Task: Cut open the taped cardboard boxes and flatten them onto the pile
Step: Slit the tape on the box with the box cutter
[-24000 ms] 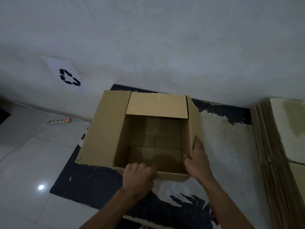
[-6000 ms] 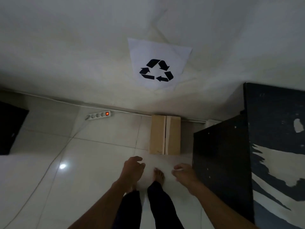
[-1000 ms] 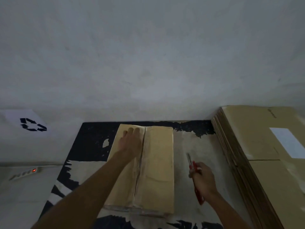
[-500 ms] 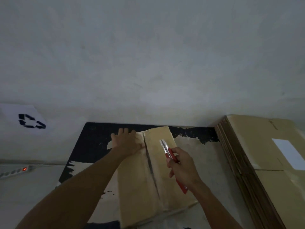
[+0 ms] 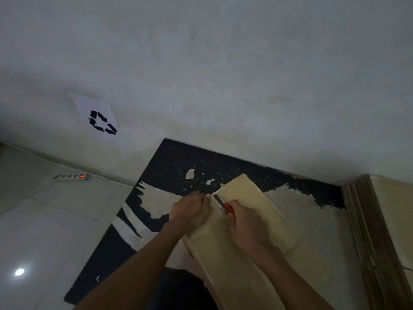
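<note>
Cardboard box (image 5: 252, 238) is lying closed on the worn black-and-pale table (image 5: 178, 166), tilted diagonally, its far corner pointing toward the wall (image 5: 223, 74). Taken as landmark.

Left hand (image 5: 190, 211) is sitting at the box's far left edge, fingers curled down over that edge and gripping it, knuckles up. The left forearm is running back from the box toward the camera.

Right hand (image 5: 248, 224) is resting on top of the box, just right of the left hand, fingers wrapped round the red handle of a utility knife (image 5: 223, 204). Only a short length of red handle and the pale blade section is showing beyond the fist. The blade is pointing toward the box's far corner and lying along the glossy tape strip (image 5: 218, 203) on the box top, between the two hands. Whether the tip is biting into the tape, cannot tell; the area is dim and slightly blurred.

Right of the box, well apart, a pile of flattened cardboard (image 5: 366, 231) is standing on edge, layered edges facing the box.

Left of the box and higher, a paper sheet with a black recycling symbol (image 5: 99, 119) is sticking to the wall. Below that sheet, far left of the box, a white power strip (image 5: 71, 176) with a glowing orange switch is lying on the tiled floor (image 5: 44, 220), at the foot of the wall.
</note>
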